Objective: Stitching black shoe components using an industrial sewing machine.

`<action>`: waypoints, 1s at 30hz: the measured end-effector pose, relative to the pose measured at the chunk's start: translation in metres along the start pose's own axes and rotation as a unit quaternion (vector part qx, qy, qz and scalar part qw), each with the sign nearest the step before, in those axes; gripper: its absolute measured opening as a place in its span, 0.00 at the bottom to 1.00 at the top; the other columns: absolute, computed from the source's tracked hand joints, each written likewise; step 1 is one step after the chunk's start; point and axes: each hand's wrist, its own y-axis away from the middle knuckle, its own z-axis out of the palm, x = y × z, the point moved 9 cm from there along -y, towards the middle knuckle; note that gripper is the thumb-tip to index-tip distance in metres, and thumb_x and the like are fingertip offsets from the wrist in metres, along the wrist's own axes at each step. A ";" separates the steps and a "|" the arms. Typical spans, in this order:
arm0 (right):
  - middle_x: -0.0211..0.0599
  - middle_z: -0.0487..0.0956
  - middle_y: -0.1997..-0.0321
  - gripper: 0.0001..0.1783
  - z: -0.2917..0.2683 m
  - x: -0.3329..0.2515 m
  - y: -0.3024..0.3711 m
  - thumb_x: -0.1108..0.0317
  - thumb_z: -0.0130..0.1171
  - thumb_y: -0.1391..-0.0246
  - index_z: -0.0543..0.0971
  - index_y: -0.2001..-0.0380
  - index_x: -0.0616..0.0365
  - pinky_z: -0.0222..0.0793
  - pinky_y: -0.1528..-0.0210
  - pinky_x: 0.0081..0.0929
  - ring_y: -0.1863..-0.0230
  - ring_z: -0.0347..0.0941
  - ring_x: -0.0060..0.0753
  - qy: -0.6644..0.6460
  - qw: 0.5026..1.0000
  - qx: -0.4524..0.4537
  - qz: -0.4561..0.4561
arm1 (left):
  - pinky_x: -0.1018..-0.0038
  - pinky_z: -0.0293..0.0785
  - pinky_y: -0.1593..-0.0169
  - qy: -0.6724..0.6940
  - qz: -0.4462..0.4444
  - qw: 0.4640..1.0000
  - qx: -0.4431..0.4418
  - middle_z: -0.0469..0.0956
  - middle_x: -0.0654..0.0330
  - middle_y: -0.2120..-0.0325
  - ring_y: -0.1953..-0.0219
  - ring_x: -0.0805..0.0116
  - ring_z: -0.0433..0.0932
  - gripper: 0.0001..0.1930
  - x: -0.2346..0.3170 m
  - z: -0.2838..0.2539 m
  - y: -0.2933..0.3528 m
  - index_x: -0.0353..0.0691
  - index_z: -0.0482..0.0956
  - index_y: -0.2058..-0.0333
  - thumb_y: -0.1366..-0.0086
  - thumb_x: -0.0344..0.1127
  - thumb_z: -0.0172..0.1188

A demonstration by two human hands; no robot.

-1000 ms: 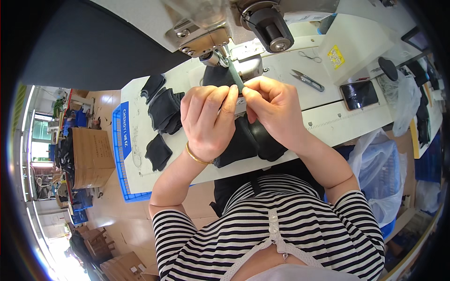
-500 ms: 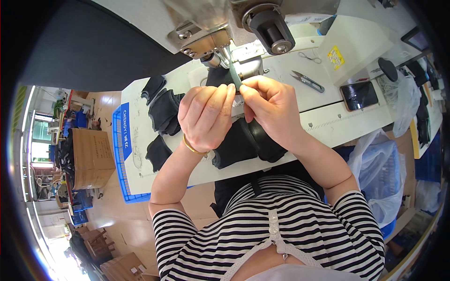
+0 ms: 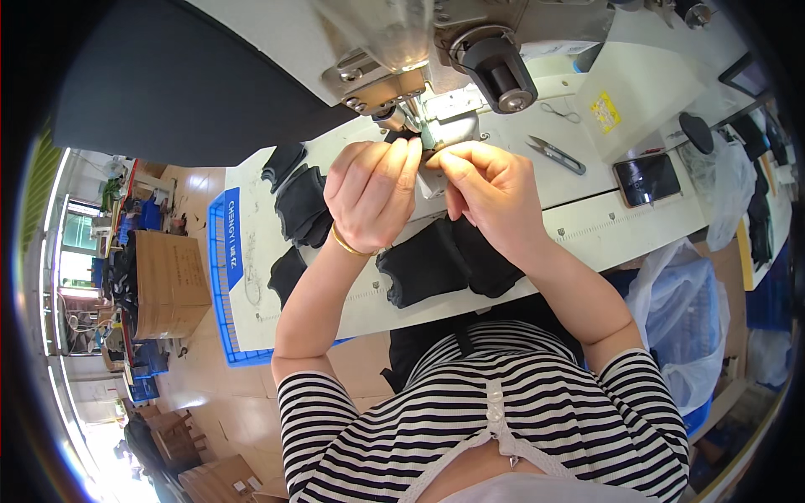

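Hands, two: the left hand (image 3: pixel 375 194) and the right hand (image 3: pixel 496 194) are working nearly fingertip to fingertip, thumbs and forefingers pinching a narrow green strip (image 3: pixel 428 136), its held part being hidden by the fingers.

Counter (image 3: pixel 579 194), white: extending under both hands, a printed ruler scale running along its front.

Sewing machine (image 3: pixel 386 92): standing over the counter, its metal foot coming down just beyond the fingertips, where the strip is lying.

Basket (image 3: pixel 220 289), blue plastic: showing along the counter's left end.

Black fabric pieces (image 3: pixel 423 264): lying at the counter's front edge, nearer the body than the hands.

Fabric stack (image 3: pixel 303 205), black: resting left of the left hand, single-looking pieces lying above and below it.

Phone (image 3: pixel 646 180), dark-screened: lying flat, right of the right hand.

Thread snips (image 3: pixel 558 155): lying slantwise between the phone and the machine.

Bracelet (image 3: pixel 348 243), gold-coloured: circling the left wrist.
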 end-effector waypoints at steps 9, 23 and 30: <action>0.27 0.74 0.87 0.11 -0.004 0.004 0.006 0.68 0.53 0.40 0.81 0.69 0.64 0.58 0.81 0.17 0.84 0.65 0.11 0.052 0.999 -0.013 0.008 | 0.68 0.73 0.55 -0.023 -0.027 0.999 -0.001 0.80 0.64 0.70 0.67 0.68 0.79 0.13 -0.011 0.006 0.004 0.38 0.85 0.70 0.58 0.21 0.67; 0.26 0.74 0.85 0.11 -0.004 0.013 0.006 0.68 0.54 0.37 0.83 0.65 0.63 0.55 0.82 0.13 0.84 0.65 0.10 0.047 0.998 -0.029 -0.003 | 0.69 0.66 0.52 -0.066 -0.056 0.996 0.012 0.80 0.67 0.73 0.69 0.70 0.80 0.12 -0.015 0.012 0.006 0.41 0.85 0.71 0.58 0.23 0.70; 0.27 0.74 0.86 0.12 -0.002 0.013 0.007 0.69 0.52 0.39 0.81 0.69 0.65 0.60 0.80 0.16 0.83 0.68 0.12 0.054 0.998 -0.028 0.001 | 0.69 0.66 0.52 -0.070 -0.053 0.996 0.010 0.79 0.66 0.73 0.69 0.69 0.80 0.12 -0.017 0.012 0.007 0.41 0.84 0.72 0.59 0.22 0.70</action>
